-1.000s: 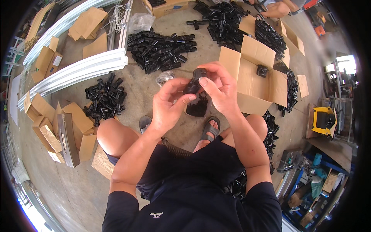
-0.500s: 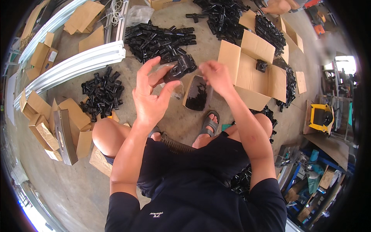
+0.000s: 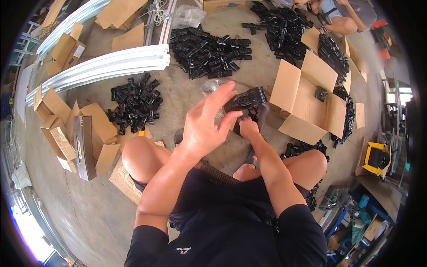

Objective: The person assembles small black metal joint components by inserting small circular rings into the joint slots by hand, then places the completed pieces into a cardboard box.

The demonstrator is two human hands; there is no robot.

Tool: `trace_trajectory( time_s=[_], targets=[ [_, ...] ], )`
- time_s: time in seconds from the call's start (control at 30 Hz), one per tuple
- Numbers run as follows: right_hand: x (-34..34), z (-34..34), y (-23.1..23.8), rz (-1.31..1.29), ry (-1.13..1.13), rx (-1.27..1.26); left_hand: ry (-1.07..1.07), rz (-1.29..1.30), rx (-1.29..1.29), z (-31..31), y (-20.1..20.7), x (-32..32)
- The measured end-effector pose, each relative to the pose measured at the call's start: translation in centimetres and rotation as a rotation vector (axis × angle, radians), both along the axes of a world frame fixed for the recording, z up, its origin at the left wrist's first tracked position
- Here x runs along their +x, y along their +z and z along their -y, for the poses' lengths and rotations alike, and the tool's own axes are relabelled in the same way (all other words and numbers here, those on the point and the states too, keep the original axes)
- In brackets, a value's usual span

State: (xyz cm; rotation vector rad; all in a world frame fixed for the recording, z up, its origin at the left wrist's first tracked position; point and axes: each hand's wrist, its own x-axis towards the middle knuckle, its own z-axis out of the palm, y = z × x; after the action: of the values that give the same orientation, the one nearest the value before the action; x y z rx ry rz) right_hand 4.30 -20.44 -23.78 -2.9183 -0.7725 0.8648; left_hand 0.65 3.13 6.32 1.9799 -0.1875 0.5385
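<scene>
Left hand (image 3: 208, 119): thumb and fingers part-spread around a black pipe joint fitting (image 3: 244, 99), gripping its near end above the concrete floor (image 3: 95, 209). Right hand (image 3: 249, 128): at a small bin (image 3: 266, 117) of dark bits; fingertips obscured, hold can't be told. Heaped black fittings (image 3: 209, 50) beyond; open cardboard box (image 3: 309, 104) to the right.

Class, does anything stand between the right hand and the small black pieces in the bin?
Nothing visible does: the right hand is at the bin, close by the small black pieces. The black fitting in the left hand only hides part of the bin from view.
</scene>
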Motion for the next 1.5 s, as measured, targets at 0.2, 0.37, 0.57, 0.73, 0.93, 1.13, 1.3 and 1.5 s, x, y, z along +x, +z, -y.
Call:
trace_trajectory(
  time_s=[0.2,0.37,0.57,0.73,0.93,1.13,1.3,1.5],
  targets=[
    [1.0,0.0,-0.1,-0.091,0.052,-0.041,0.015,-0.006,0.018,-0.1,-0.9,-0.1],
    [0.0,0.5,-2.3,-0.050,-0.028,0.131,0.051,-0.026,0.145,-1.0,0.3,-0.9],
    [2.5,0.8,2.5,0.072,-0.269,0.386,-0.028,-0.038,0.084,-0.4,-0.1,0.0],
    [5.1,-1.5,14.3,-0.216,-0.475,0.801,-0.014,-0.151,-0.050,0.3,0.6,-0.2],
    [0.2,-4.6,26.1,-0.532,-0.416,1.069,-0.006,-0.286,-0.587,1.2,0.4,-0.1],
    [-2.0,-6.3,26.6,-0.852,-0.572,1.597,0.054,-0.237,-0.859,3.1,1.3,0.4],
    [-2.0,-6.5,26.6,-0.737,-0.454,1.434,0.114,-0.271,-0.871,3.1,-0.1,0.2],
    [-3.7,-6.3,28.6,-0.551,-0.354,1.249,0.082,-0.265,-0.794,3.0,-1.0,0.1]
  ],
)
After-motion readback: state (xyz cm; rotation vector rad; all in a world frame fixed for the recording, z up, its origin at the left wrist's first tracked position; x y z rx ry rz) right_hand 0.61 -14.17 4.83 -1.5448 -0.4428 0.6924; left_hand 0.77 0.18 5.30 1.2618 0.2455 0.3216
